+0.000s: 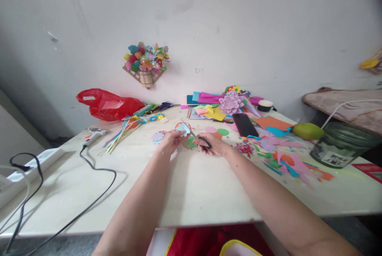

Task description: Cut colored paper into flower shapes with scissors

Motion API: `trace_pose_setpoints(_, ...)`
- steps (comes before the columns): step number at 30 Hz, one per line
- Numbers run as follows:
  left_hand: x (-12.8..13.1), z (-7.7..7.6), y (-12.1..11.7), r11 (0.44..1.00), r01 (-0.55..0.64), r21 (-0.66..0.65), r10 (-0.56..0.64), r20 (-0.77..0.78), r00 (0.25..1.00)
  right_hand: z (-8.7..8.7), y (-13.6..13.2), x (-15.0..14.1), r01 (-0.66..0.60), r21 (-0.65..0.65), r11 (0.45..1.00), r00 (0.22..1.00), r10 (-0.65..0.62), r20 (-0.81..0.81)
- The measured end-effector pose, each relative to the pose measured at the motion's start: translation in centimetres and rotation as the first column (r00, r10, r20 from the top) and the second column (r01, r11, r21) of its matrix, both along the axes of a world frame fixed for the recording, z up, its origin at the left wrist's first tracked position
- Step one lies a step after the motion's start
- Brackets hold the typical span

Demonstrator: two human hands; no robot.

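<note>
My left hand (170,141) pinches a light blue paper flower (183,128) with a scalloped edge, just above the table. In my right hand (213,144) are black-handled scissors (204,141), their blades pointing up and left at the flower's edge. Whether the blades touch the paper is too small to tell. Beneath and around the hands lie cut paper pieces: a lilac one (157,137) to the left, a green one (189,142) under the flower, and a green circle (223,132) to the right.
Colored scraps (288,160), a black phone (244,125) and a glass jar (336,144) stand or lie on the right. Thin sticks (121,136), a red plastic bag (110,105), a corded tool (94,136) and a power strip (38,166) are left. Paper flowers (231,103) lie at the back.
</note>
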State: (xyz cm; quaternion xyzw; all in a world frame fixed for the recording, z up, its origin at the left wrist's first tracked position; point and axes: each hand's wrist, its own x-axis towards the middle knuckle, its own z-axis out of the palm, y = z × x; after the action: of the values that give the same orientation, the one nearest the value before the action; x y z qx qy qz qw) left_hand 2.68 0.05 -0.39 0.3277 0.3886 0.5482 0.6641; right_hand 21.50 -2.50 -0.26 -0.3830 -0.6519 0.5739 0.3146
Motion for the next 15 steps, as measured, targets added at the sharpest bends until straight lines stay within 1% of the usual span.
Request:
trace_pose_setpoints(6, -0.02, -0.11, 0.06, 1.000, 0.014, 0.021, -0.014, -0.012, 1.000, 0.18, -0.12, 0.04, -0.009, 0.008, 1.000, 1.000, 0.009, 0.001)
trace_pose_setpoints(15, -0.14, 0.10, -0.19, 0.999, 0.026, 0.020, -0.025, -0.029, 0.999, -0.18, 0.18, 0.30, -0.023, 0.020, 1.000, 1.000, 0.023, -0.013)
